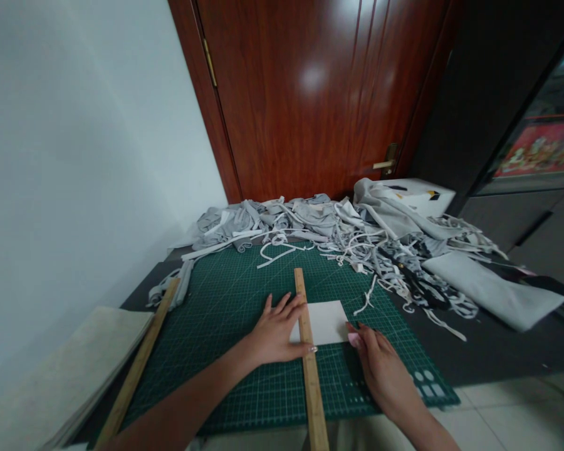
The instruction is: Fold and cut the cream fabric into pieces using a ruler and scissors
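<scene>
A wooden ruler (313, 388) lies lengthwise across a white rectangular piece (328, 322), which may be fabric or card, on a green cutting mat (225, 294). My left hand (277, 332) is spread, its fingertips and thumb resting on the ruler's left side and the white piece. At the piece's lower right corner is my right hand (380, 366), its thumb and fingers pinched together. Something small and dark shows at those fingertips, but I cannot make out what it is. Part of the white piece is hidden under my left hand and the ruler.
Grey and white fabric scraps (310, 216) and strips are heaped along the mat's far edge and right side. A second wooden ruler (141, 363) lies along the left, beside stacked pale sheets (66, 376). A white box (423, 197) stands behind, before a wooden door (310, 94).
</scene>
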`<state>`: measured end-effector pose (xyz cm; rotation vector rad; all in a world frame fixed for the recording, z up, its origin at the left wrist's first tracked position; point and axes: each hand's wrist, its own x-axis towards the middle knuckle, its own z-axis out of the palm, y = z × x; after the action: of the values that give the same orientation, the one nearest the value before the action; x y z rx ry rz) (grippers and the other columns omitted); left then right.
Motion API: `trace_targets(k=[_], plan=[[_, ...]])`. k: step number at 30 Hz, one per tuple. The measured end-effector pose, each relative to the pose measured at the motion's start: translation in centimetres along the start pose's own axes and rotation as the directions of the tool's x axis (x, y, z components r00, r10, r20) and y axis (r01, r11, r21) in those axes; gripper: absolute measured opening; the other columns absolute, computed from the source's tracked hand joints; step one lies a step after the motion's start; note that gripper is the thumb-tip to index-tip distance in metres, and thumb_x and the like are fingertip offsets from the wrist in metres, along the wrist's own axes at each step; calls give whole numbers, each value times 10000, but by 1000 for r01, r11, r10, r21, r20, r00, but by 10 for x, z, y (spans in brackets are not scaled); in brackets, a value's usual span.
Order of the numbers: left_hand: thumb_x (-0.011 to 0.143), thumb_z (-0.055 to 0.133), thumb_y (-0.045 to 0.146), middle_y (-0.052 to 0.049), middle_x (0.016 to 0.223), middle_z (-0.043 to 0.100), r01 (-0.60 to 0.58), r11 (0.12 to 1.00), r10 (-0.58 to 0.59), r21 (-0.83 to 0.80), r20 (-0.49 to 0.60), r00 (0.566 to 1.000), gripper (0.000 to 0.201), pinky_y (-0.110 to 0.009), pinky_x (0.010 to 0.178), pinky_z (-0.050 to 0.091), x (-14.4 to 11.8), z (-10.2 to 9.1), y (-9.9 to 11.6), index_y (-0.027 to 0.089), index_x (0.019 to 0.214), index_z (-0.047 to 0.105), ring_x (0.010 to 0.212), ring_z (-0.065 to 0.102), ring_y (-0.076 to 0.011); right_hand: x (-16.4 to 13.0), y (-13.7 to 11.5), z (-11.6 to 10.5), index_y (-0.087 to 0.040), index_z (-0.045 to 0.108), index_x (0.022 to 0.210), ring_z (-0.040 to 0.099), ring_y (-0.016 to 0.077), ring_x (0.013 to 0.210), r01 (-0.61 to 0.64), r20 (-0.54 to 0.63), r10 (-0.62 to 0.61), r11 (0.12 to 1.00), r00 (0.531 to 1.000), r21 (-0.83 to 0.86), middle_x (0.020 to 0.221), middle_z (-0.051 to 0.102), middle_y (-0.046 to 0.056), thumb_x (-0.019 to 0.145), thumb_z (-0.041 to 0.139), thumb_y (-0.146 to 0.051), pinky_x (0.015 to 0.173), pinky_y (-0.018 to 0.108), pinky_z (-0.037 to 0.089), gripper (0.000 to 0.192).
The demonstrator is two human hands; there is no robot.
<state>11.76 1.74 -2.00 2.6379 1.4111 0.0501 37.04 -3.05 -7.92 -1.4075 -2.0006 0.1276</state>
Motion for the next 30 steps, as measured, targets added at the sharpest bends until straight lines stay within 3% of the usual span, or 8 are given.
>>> trace_targets(k=[14,30], plan=[[759,512,729,-64,1562,159,47,999,-47,11,58,997,904,-648,1094,33,-45,-9,-47,255,1475,227,1426,85,-344,-3,4,0,-202,511,1143,591,250,1032,-1,20,2,1000,1000,-29,1105,637,122,987,312,-378,918,435,484,308],[770,546,685,-65,1562,165,46,999,-46,-14,29,999,878,-629,1098,14,-53,-8,-51,267,1476,233,1427,77,-340,-3,5,-1,-200,508,1130,592,261,1039,-5,13,5,1000,1000,-19,1107,640,129,980,319,-409,924,451,475,319]])
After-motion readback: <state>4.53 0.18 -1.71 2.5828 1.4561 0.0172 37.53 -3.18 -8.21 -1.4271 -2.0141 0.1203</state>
